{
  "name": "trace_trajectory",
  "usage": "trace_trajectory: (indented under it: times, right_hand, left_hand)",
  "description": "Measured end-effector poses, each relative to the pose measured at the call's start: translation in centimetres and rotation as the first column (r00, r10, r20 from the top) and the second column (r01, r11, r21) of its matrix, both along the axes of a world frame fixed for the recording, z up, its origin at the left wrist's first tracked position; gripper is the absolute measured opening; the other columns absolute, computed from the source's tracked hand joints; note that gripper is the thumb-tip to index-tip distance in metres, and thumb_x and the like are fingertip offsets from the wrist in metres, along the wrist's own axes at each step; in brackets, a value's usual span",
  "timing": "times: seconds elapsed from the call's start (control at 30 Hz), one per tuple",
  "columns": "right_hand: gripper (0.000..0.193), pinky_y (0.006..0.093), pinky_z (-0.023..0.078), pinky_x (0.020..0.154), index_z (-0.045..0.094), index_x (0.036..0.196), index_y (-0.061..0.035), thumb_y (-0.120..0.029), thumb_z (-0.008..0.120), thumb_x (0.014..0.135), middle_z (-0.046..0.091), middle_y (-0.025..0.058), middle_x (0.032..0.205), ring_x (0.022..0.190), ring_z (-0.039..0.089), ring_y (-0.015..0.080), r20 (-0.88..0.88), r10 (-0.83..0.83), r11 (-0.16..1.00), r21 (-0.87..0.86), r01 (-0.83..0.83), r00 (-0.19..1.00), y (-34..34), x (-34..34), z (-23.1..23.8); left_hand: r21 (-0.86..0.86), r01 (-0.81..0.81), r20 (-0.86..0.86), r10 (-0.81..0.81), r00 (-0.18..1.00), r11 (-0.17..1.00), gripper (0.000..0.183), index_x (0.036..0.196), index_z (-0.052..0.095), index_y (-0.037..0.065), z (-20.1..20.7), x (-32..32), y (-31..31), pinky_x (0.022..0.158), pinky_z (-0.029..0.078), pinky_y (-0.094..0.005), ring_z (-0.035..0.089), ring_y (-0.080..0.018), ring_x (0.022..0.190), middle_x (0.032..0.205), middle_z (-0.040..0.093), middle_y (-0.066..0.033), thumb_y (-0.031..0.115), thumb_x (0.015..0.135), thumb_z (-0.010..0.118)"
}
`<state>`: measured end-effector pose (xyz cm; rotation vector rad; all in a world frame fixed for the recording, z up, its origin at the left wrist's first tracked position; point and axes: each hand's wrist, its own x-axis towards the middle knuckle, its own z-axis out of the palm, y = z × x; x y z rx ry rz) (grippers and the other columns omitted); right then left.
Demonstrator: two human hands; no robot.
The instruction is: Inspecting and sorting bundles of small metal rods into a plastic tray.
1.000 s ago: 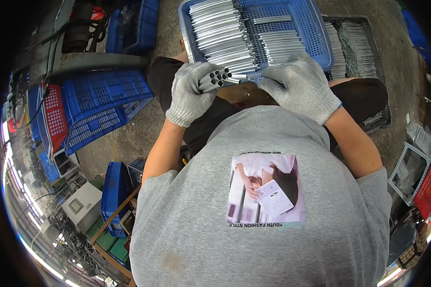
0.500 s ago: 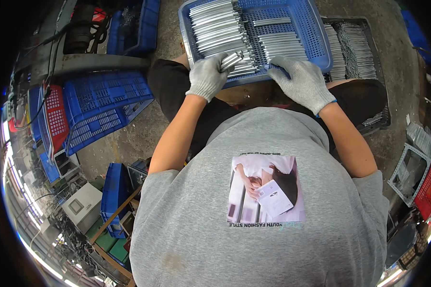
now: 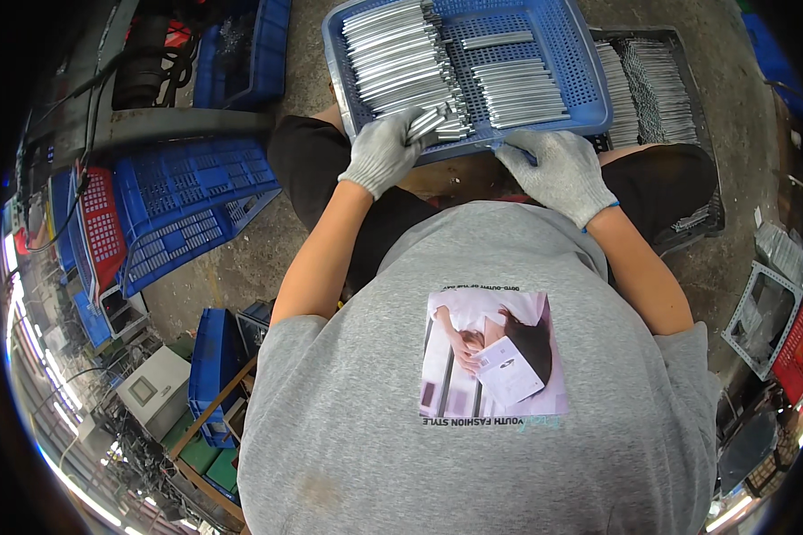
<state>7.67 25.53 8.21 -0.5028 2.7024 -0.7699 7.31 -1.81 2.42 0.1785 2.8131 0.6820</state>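
A blue plastic basket (image 3: 600, 98) lies in front of me, holding rows of silvery metal rods. My left hand (image 3: 382, 153), in a grey knit glove, is closed around a few short metal rods (image 3: 429, 122) at the basket's near left corner. Under their ends lies the large left stack of rods (image 3: 393, 55). My right hand (image 3: 558, 174), gloved alike, is at the near rim, right of centre. Its thumb and fingers close around the rim, with a bit of blue between them; the fingertips are partly hidden. Just beyond it lies a smaller stack of rods (image 3: 517, 94).
A dark crate (image 3: 682, 53) of similar rods stands to the right of the basket. Blue crates (image 3: 196, 183) and a red one (image 3: 104, 214) stand at the left, below a metal machine beam (image 3: 187, 127). A red basket (image 3: 798, 348) is at the far right.
My view has shifted slightly, moving the basket a little left in it. My right hand has drawn back toward me, to the rim. The left hand still holds its rods, slightly lower.
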Motion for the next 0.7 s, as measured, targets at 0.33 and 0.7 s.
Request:
trace_trajectory:
  times: [0.33,0.7]
  right_hand:
    - [0.016,0.0312,0.046,0.052,0.082,0.092,-0.011,-0.024,0.072,0.093,0.074,0.002,0.066,0.048,0.06,0.0172,-0.162,0.095,0.993,-0.056,-0.106,0.982,-0.1,1.4,3.7]
    - [0.015,0.0286,0.042,0.05,0.082,0.09,-0.01,-0.023,0.074,0.092,0.071,0.0005,0.062,0.043,0.053,0.0146,-0.227,0.136,0.991,0.017,-0.135,0.964,-0.1,1.9,4.0]
  left_hand:
    - [0.426,-0.052,0.036,0.041,0.999,0.903,0.018,0.107,0.072,0.006,4.6,4.0,-0.1,0.065,0.047,-0.0271,0.055,-0.011,0.066,0.084,0.073,0.0008,0.003,0.089,0.076]
    - [0.409,0.018,-0.148,0.047,0.988,0.913,0.019,0.102,0.075,0.005,6.2,5.2,1.3,0.066,0.048,-0.0304,0.058,-0.0163,0.066,0.083,0.073,-0.0024,0.003,0.084,0.078]
